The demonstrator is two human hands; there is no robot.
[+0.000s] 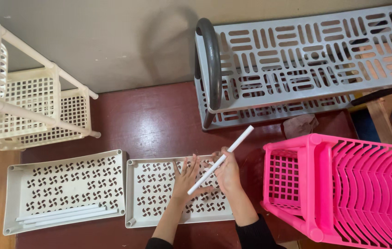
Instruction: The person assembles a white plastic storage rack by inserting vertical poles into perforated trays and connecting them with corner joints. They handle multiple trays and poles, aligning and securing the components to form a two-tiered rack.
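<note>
rods [64, 214] in L tray [64, 191] | R tray [154, 193] beside | hands [226, 173] on R tray

L hand [187, 177] flat, fingers spread; R hand [227, 173] grip closed.

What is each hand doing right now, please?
Left hand: open, fingers spread flat on the white perforated tray.
Right hand: closed, holding the white tube.

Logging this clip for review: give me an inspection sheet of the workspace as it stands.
Surface: dark red floor.
Job's things: white rod; white tray beneath the hands.
Clutter: second white tray holding white rods; cream rack, grey rack, pink rack lying about.
Hands: right hand grips the rod; left hand flat on the tray.
Cables: nothing seen.
Surroundings: grey wall.
</note>
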